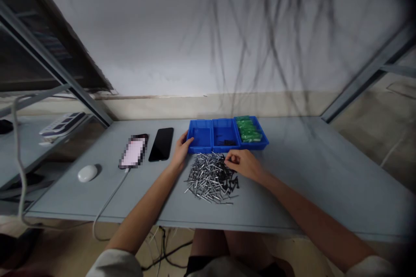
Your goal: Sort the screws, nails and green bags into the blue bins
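The left hand (182, 150) rests slightly parted fingers on the blue tray (199, 150) just beyond them, as if steadying it, while the right hand's (243, 164) fingers pinch together at the nail pile (209, 179), any held piece hidden.

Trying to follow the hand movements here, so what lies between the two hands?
In the head view, the back of a pile of silver metal pins lies between the left hand and the right hand, just in front of a blue compartment tray.
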